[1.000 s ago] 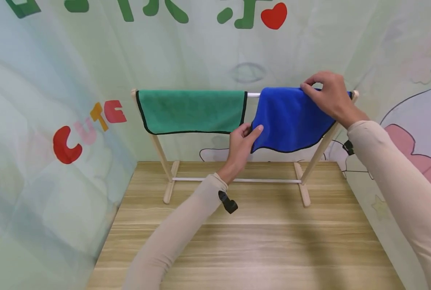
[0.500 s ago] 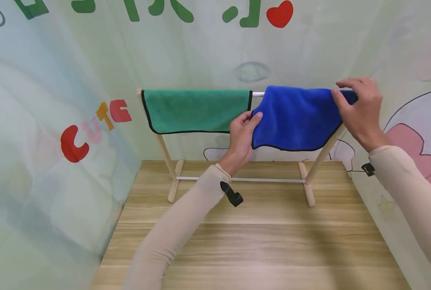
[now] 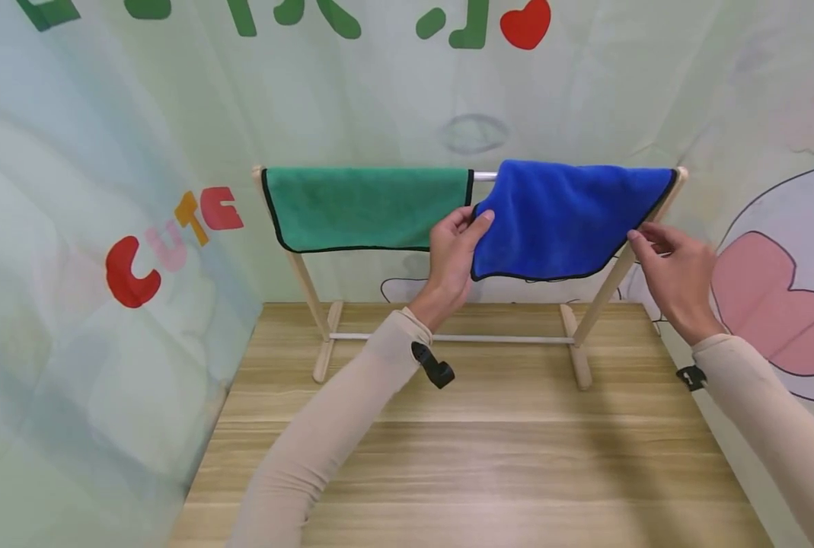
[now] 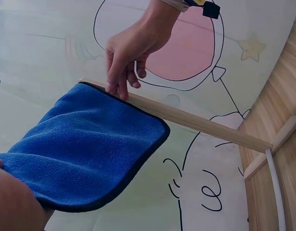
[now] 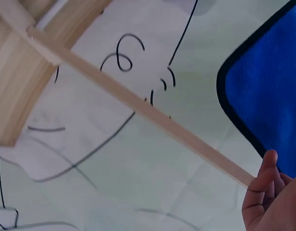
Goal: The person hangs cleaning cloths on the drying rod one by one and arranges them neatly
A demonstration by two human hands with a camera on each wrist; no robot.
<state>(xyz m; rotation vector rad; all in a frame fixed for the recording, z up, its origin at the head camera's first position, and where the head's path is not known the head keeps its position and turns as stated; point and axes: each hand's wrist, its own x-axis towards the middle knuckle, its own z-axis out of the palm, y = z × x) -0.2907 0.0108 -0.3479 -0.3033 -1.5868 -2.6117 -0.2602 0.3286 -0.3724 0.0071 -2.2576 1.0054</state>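
A blue towel [image 3: 557, 221] with black edging hangs over the top bar of a wooden rack, its front sagging in soft folds. My left hand [image 3: 451, 259] pinches its left edge between thumb and fingers. At the towel's right edge, below the bar, my right hand [image 3: 677, 274] pinches the black border; the right wrist view shows the fingertips [image 5: 269, 159] at that edge. To the left, a green towel [image 3: 368, 209] with black edging hangs flat on the same bar. The left hand overlaps its lower right corner in the head view.
The rack has slanted wooden legs [image 3: 601, 301], a thin white lower bar [image 3: 502, 339] and wooden feet [image 3: 581, 369] on a wood-grain table [image 3: 475, 457]. Printed curtains [image 3: 352, 99] surround it closely. A short stretch of white top bar [image 3: 485, 176] shows between the towels.
My right hand has slid right along the towel's top, then come down to its right edge. The towel's right end now lies spread near the rack's end. My left hand keeps its hold, slightly higher.
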